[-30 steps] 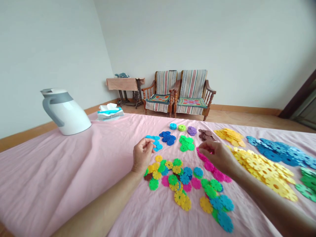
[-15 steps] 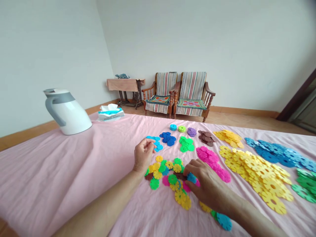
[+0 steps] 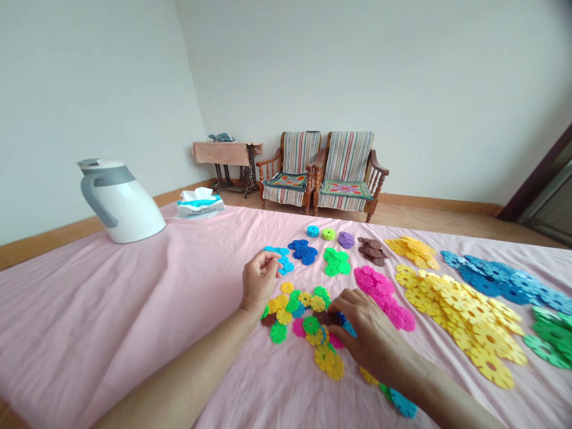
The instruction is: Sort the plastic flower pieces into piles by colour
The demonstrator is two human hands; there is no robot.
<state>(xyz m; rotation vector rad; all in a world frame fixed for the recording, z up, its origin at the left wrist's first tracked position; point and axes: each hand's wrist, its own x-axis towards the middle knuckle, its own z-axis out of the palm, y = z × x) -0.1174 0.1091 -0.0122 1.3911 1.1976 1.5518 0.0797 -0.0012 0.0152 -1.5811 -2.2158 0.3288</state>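
Observation:
A mixed pile of coloured snowflake discs [image 3: 308, 313] lies on the pink cloth [image 3: 156, 298] in front of me. My right hand [image 3: 366, 330] rests on this pile, fingers curled round a blue disc [image 3: 345, 323]. My left hand [image 3: 259, 277] hovers at the pile's far left edge, fingertips pinched together near the light-blue discs [image 3: 279, 256]; what they hold is hidden. Sorted groups lie beyond: dark blue [image 3: 304, 251], green [image 3: 337, 261], pink [image 3: 384, 295], brown [image 3: 372, 250] and yellow [image 3: 465, 310].
A white kettle [image 3: 118, 199] and a tissue pack [image 3: 199, 202] stand at the far left of the cloth. Blue discs [image 3: 500, 274] and green discs [image 3: 549, 342] spread at the right. Two wooden armchairs [image 3: 322, 173] and a small table [image 3: 226, 154] stand by the far wall.
My right hand moved from the pink discs down and left onto the mixed pile and closed on a blue disc. My left hand stayed pinched in place.

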